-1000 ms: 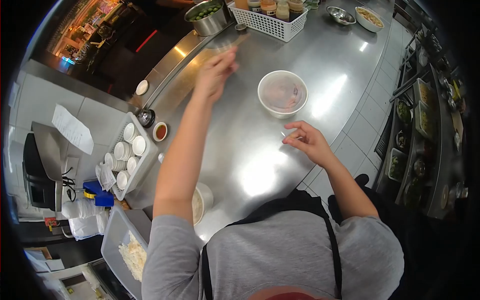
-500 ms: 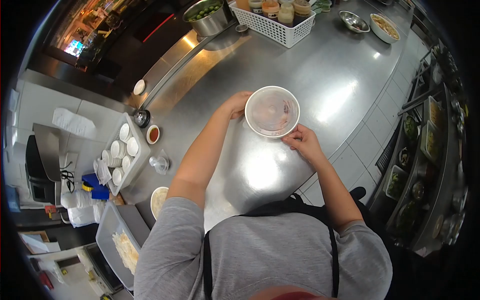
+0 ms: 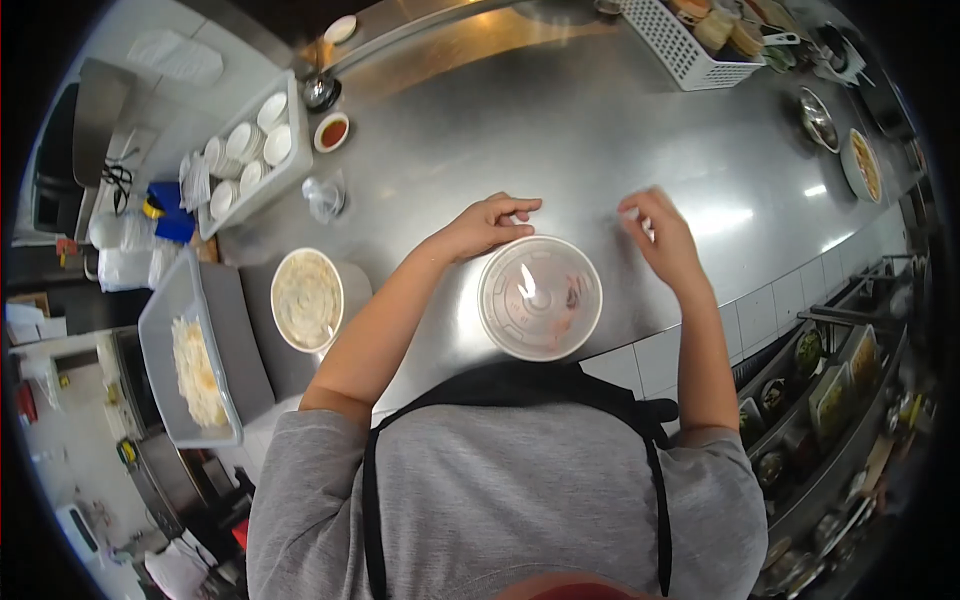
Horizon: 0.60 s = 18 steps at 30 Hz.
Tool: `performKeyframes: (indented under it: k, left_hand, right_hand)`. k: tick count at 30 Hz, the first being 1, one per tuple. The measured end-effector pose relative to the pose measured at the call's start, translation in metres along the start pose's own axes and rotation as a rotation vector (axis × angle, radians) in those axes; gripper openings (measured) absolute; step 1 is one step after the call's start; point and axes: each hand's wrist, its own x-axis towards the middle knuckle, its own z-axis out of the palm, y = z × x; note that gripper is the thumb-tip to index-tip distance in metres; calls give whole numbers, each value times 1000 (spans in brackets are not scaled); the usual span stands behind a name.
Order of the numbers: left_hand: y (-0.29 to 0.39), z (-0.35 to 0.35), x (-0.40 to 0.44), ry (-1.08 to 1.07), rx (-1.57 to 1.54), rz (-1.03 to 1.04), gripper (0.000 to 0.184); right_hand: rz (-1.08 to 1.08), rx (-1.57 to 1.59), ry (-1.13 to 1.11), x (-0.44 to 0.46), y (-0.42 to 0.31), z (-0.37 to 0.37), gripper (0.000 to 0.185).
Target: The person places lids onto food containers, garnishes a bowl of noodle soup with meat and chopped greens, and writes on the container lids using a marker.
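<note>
A round white tub with a translucent lid point(image 3: 540, 298) stands on the steel counter point(image 3: 470, 130) close to my apron. My left hand point(image 3: 490, 226) is at its upper left rim, fingers partly extended and apart, not wrapped round it. Up and to the right of the tub, my right hand point(image 3: 655, 230) hovers with bent fingers; whether something small is between them is unclear. Left of my left forearm is a second lidded tub point(image 3: 307, 300) with pale contents.
At the left are a crate point(image 3: 298, 150) of small white cups, a dish of red sauce point(image 3: 331, 132), a clear plastic item point(image 3: 324, 198) and a grey bin point(image 3: 232, 425). A white basket point(image 3: 690, 60) and metal bowl point(image 3: 818, 120) stand at the upper right.
The lidded tub is now closer to my body. My right hand has come off its rim and risen to the right; my left hand has shifted to its upper edge. The view has turned.
</note>
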Motion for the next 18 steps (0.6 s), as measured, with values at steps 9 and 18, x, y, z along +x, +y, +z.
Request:
performKeyframes:
  k: [9,18]
  left_hand:
    - [-3,20,-43,134,-627,-113,53]
    - [2,35,-73,135,-487,-172,53]
  right_hand:
    - [-371,292,-345,3,-46,45,19]
    - [-425,130,-429,14,-51,49,27]
